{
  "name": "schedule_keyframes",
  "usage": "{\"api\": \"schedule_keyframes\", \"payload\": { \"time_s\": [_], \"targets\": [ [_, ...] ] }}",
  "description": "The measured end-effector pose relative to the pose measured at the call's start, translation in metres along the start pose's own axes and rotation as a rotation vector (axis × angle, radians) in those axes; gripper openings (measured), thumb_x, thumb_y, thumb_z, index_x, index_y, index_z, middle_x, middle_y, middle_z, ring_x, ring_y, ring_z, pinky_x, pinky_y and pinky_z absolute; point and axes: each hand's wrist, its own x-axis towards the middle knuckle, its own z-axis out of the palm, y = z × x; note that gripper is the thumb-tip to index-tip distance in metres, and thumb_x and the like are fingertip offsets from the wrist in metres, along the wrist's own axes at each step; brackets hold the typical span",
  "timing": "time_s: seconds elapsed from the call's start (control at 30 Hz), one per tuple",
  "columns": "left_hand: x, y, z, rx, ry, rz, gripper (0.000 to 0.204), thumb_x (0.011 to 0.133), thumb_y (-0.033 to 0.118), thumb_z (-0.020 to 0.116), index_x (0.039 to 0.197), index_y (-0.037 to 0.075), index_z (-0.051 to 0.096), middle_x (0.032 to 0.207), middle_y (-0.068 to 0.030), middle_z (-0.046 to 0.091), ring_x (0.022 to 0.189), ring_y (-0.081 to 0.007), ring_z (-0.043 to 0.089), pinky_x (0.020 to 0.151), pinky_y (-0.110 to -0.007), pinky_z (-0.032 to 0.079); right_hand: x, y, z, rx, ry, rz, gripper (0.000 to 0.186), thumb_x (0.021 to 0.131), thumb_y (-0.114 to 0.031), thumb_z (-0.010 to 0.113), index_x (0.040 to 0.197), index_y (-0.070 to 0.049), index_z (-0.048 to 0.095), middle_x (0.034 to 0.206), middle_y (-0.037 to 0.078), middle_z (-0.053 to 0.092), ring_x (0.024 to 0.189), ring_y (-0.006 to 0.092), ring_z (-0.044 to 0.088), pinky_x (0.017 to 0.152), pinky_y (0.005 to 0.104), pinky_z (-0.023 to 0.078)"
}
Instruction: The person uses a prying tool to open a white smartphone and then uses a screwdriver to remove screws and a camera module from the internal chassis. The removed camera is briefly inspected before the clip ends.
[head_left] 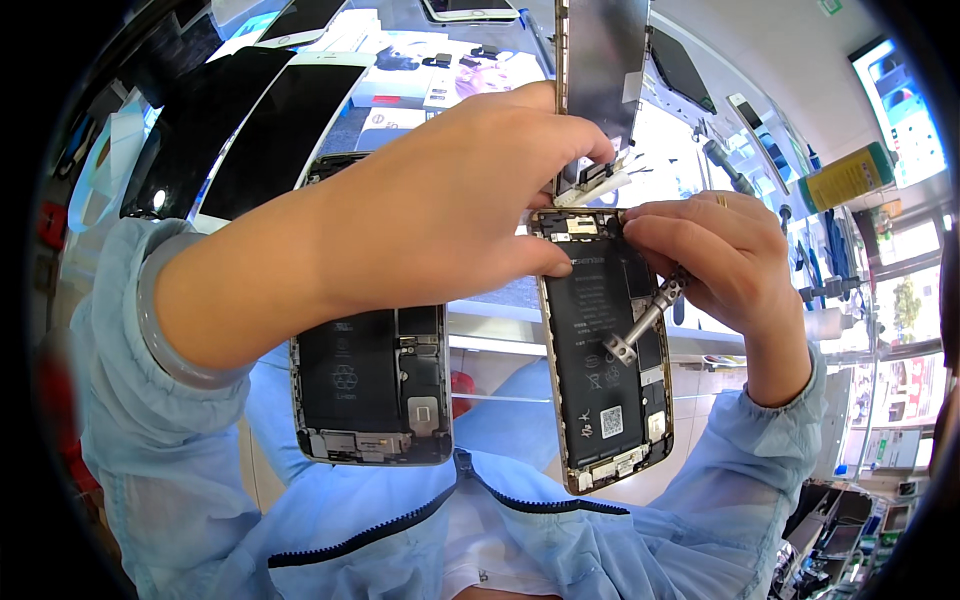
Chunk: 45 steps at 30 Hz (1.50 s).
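An opened smartphone body [598, 350] with a black battery lies at the centre right, its innards showing. Its screen panel [603, 80] stands raised at its far end, small ribbon parts near the joint. My left hand [500, 180] is closed around this joint, fingers at the panel's lower end and thumb on the body's left edge. My right hand [725, 245] is closed, fingertips pinched at the body's far right corner. A silver screwdriver [648, 318] sticks out from under its fingers, slanting across the body; its tip is hidden. A second opened phone [372, 380] lies left, partly under my left forearm.
Two large phones or screens, one black [200, 130] and one white-framed [290, 130], lie at the far left. Several small black parts [470, 55] rest on printed boxes behind my left hand. A yellow-green bottle [845, 180] and a lit screen [900, 100] are at the right.
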Motion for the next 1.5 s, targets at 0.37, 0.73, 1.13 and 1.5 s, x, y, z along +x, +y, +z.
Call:
{"api": "schedule_keyframes", "payload": {
  "time_s": [0.37, 0.73, 1.13, 1.5],
  "targets": [
    [-0.001, 0.003, -0.001, 0.022, -0.017, -0.024, 0.063, 0.067, -0.004, 0.074, 0.125, 0.007, 0.051, 0.108, -0.0093, 0.047, 0.101, -0.0224, 0.057, 0.093, -0.035, 0.053, -0.005, 0.001, -0.003, 0.133, 0.229, 0.392, 0.017, 0.068, -0.004, 0.077, 0.080, -0.007, 0.066, 0.070, 0.000, 0.065, 0.046, 0.0063, 0.049, 0.042, 0.0206, 0.035],
    [0.000, 0.006, 0.000, -0.010, -0.020, -0.095, 0.064, 0.067, -0.007, 0.074, 0.125, 0.007, 0.051, 0.113, -0.0089, 0.048, 0.108, -0.0260, 0.058, 0.096, -0.038, 0.051, -0.015, 0.028, -0.005, 0.222, 0.017, 0.645, 0.015, 0.072, 0.003, 0.068, 0.086, -0.002, 0.068, 0.070, 0.007, 0.064, 0.055, 0.0106, 0.053, 0.050, 0.0252, 0.039],
    [0.002, 0.009, -0.001, 0.001, -0.026, -0.118, 0.064, 0.065, -0.008, 0.073, 0.124, 0.007, 0.053, 0.113, -0.0080, 0.048, 0.110, -0.0265, 0.058, 0.097, -0.039, 0.050, -0.019, 0.033, -0.007, 0.190, -0.058, 0.577, 0.018, 0.071, 0.007, 0.065, 0.087, -0.001, 0.068, 0.072, 0.009, 0.062, 0.057, 0.0149, 0.055, 0.050, 0.0275, 0.041],
    [0.000, 0.006, -0.001, -0.033, -0.023, -0.102, 0.065, 0.065, -0.007, 0.074, 0.125, 0.007, 0.052, 0.113, -0.0078, 0.048, 0.108, -0.0249, 0.058, 0.096, -0.038, 0.051, -0.003, 0.014, -0.007, 0.298, -0.039, 0.410, 0.017, 0.070, -0.001, 0.072, 0.085, -0.004, 0.066, 0.077, 0.007, 0.062, 0.064, 0.0201, 0.061, 0.055, 0.0286, 0.045]
  ]
}}
